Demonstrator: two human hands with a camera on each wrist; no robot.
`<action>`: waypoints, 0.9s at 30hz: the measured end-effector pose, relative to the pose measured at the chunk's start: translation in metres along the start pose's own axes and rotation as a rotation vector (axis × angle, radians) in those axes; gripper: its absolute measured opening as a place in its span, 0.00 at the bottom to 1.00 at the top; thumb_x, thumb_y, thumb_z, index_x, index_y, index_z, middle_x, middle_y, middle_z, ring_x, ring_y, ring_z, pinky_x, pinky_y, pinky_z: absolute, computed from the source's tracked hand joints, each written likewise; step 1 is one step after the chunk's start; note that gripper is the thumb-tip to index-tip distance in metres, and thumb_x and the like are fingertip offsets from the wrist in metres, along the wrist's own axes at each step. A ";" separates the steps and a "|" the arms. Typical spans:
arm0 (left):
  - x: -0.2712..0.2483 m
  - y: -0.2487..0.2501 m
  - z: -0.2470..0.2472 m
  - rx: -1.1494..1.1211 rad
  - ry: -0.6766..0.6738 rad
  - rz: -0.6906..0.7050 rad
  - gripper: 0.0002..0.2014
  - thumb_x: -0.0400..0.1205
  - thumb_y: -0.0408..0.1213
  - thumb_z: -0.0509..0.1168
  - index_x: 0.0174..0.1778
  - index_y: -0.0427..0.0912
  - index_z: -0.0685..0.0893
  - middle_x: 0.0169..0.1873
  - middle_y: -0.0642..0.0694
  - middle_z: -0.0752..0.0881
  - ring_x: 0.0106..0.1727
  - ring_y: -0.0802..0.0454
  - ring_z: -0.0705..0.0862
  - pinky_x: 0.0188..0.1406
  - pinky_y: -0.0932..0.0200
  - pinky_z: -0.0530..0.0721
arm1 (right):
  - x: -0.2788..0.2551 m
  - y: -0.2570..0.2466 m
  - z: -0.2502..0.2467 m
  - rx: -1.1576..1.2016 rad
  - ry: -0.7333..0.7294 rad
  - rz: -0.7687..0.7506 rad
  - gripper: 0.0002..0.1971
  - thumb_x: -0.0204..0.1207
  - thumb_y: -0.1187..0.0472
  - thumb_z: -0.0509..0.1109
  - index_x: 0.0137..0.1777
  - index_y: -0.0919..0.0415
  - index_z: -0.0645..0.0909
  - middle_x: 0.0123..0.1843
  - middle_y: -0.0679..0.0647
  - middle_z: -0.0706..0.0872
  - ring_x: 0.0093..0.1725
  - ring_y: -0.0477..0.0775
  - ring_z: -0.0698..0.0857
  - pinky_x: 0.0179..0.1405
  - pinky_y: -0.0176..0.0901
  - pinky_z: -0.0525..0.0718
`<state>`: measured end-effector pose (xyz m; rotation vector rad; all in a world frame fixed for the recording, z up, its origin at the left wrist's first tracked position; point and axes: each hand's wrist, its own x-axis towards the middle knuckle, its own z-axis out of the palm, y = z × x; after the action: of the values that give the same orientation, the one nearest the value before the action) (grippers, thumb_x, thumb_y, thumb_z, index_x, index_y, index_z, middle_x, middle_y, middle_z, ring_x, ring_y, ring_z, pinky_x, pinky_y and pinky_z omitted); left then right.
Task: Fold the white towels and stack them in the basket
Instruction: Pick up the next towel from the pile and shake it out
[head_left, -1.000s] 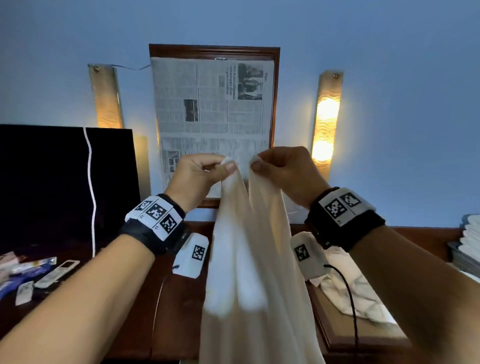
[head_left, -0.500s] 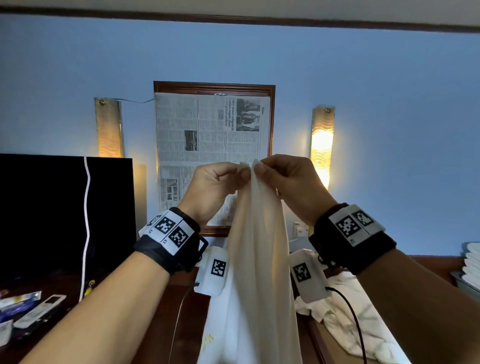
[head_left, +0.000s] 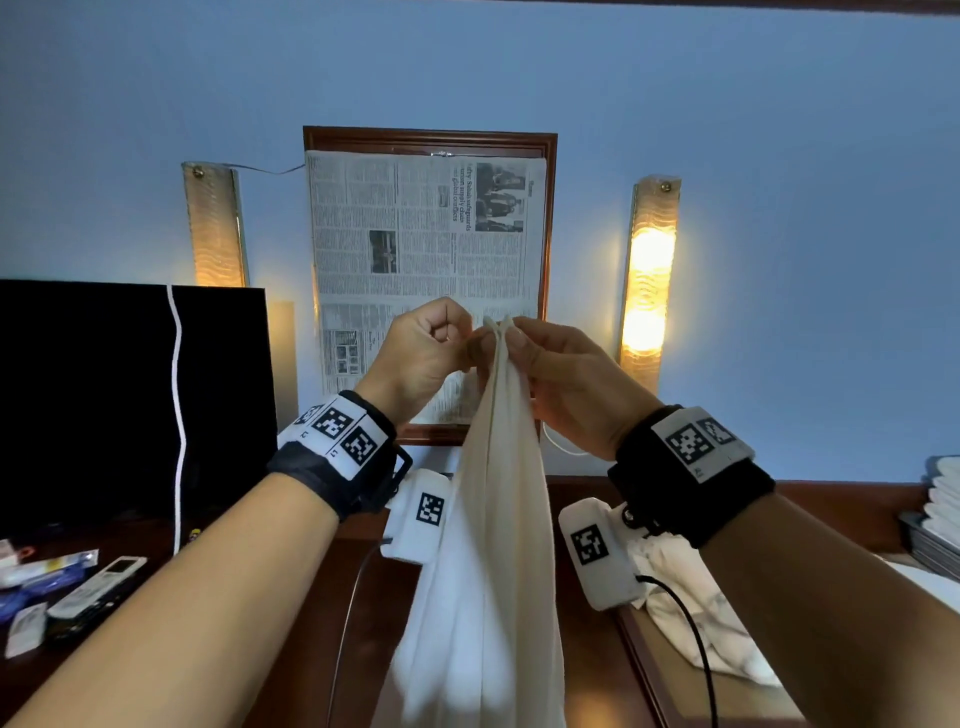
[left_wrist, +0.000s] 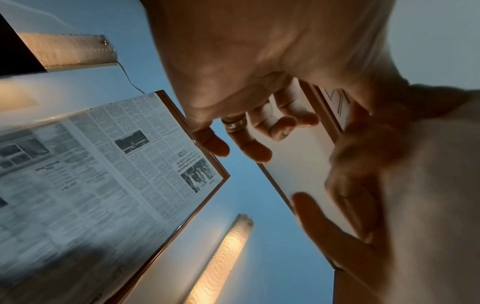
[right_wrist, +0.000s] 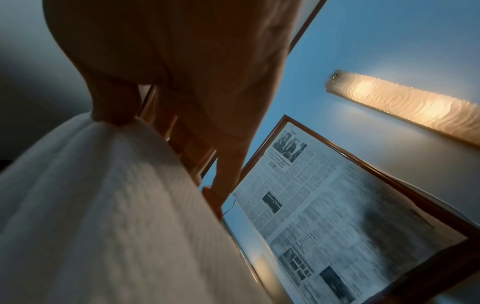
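Both hands have closed the last gap since a second ago, when the two top corners of the towel (head_left: 493, 519) were held apart; now the corners sit pressed together in front of the framed newspaper (head_left: 415, 249). The left hand (head_left: 421, 358) pinches its corner with curled fingers, and the right hand (head_left: 566, 384) pinches the matching corner, thumb against fingers. The towel hangs from that pinch as a narrow doubled length, above the middle of the table (head_left: 587, 639), its lower end out of sight. To do this fold well, I would match the corners edge to edge, pass both to one hand, then run the free hand down the hanging edges so the layers lie flush before lowering it. A crumpled towel (head_left: 696, 613) lies towards the table's right side, and folded white towels (head_left: 943, 499) are stacked at its right edge.
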<state>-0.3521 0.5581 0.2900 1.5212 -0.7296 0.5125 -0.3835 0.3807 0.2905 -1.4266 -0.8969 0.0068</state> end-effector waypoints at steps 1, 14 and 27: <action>-0.001 -0.003 -0.001 0.030 0.008 -0.012 0.14 0.80 0.22 0.69 0.33 0.38 0.74 0.36 0.33 0.75 0.30 0.51 0.73 0.28 0.64 0.76 | 0.001 0.002 0.001 -0.009 0.010 0.010 0.20 0.77 0.45 0.74 0.54 0.64 0.85 0.54 0.66 0.76 0.51 0.67 0.73 0.52 0.62 0.74; -0.049 -0.041 0.019 0.151 -0.103 -0.248 0.28 0.76 0.60 0.70 0.48 0.32 0.85 0.46 0.24 0.86 0.44 0.25 0.85 0.51 0.23 0.83 | 0.001 0.055 -0.024 -0.705 0.278 -0.043 0.09 0.82 0.55 0.71 0.42 0.57 0.81 0.39 0.47 0.84 0.40 0.44 0.82 0.45 0.41 0.83; -0.030 -0.096 0.030 0.484 0.044 -0.149 0.19 0.89 0.42 0.61 0.31 0.44 0.73 0.25 0.47 0.73 0.27 0.50 0.73 0.31 0.55 0.70 | -0.077 0.173 -0.081 -0.733 0.189 0.268 0.18 0.80 0.54 0.70 0.32 0.65 0.76 0.28 0.56 0.79 0.28 0.55 0.75 0.30 0.48 0.73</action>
<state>-0.3077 0.5316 0.1984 1.9900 -0.4696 0.6369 -0.3073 0.3089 0.1134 -2.1795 -0.5581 -0.2763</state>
